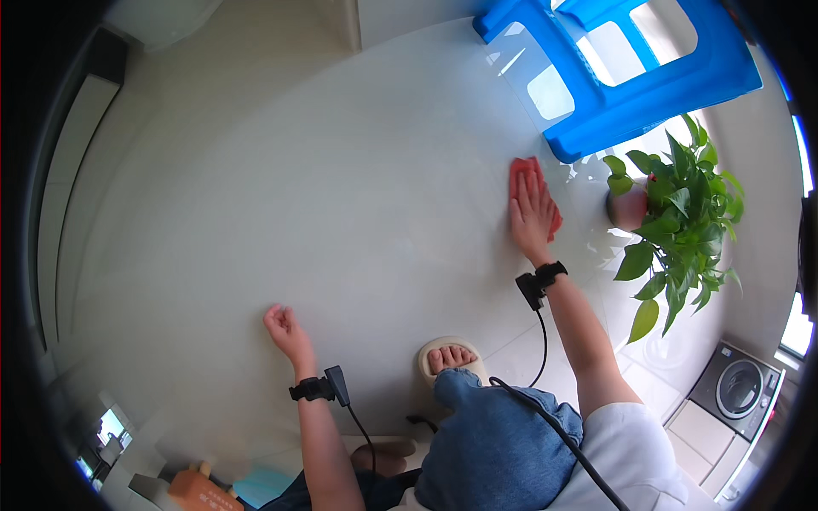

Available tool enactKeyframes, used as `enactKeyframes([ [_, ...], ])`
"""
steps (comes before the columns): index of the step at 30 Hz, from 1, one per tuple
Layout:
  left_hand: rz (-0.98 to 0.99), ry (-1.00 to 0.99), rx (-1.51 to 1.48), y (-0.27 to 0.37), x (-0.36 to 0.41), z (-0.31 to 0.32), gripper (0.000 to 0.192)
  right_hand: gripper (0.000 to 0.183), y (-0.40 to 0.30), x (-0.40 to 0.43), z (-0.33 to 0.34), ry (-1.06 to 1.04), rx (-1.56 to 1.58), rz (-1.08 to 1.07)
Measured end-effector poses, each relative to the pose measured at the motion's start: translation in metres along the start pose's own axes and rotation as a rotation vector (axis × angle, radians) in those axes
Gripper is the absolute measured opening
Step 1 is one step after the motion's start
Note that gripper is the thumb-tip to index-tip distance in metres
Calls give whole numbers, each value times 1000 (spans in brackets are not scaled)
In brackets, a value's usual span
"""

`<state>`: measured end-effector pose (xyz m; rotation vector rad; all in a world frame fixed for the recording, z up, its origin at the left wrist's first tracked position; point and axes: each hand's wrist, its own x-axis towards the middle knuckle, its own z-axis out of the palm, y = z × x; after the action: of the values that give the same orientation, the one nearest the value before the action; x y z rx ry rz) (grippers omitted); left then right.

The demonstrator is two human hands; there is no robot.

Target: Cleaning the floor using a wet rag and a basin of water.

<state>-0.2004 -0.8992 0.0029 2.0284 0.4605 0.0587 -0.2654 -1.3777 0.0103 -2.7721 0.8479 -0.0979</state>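
Note:
My right hand (pixel 532 220) lies flat with its fingers stretched out, pressing a red cloth (pixel 519 167) against the pale, glossy tiled floor (pixel 358 211). Parts of the cloth stick out beyond the fingertips and along the right side of the hand. My left hand (pixel 285 329) hovers over the floor to the lower left. Its fingers are loosely curled, and I see nothing in them. Each wrist bears a black strap with a cabled module.
A blue plastic stool (pixel 613 105) lies tipped over just beyond the cloth. To the right, a leafy plant (pixel 684 211) grows from a pinkish pot (pixel 627 205). My slippered foot (pixel 450 359) is close below. A washing machine (pixel 738 388) stands at lower right, an orange item (pixel 203 492) at lower left.

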Motion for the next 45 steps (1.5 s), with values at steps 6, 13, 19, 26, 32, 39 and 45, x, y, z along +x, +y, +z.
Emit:
enactKeyframes([
  [6,-5,-15,20,4,-1,24,20,58,243,-154,-21,225,-209,475],
  [13,-50,78,99,1,8,16,17,59,174,-137,-4,110,-300,593],
  [19,-39,32,124,11,4,14,16,57,25,-1,-4,90,-48,-25],
  [26,-106,46,69,17,5,8,14,61,-67,186,47,84,-77,-117],
  [32,-165,39,131,23,3,3,14,63,-105,321,88,-9,-265,-265],
  [39,-253,-140,-230,36,11,-7,8,54,-48,391,103,244,-1152,-646],
  [45,-169,-40,-139,29,30,-53,8,57,-75,317,94,180,-54,-785],
])
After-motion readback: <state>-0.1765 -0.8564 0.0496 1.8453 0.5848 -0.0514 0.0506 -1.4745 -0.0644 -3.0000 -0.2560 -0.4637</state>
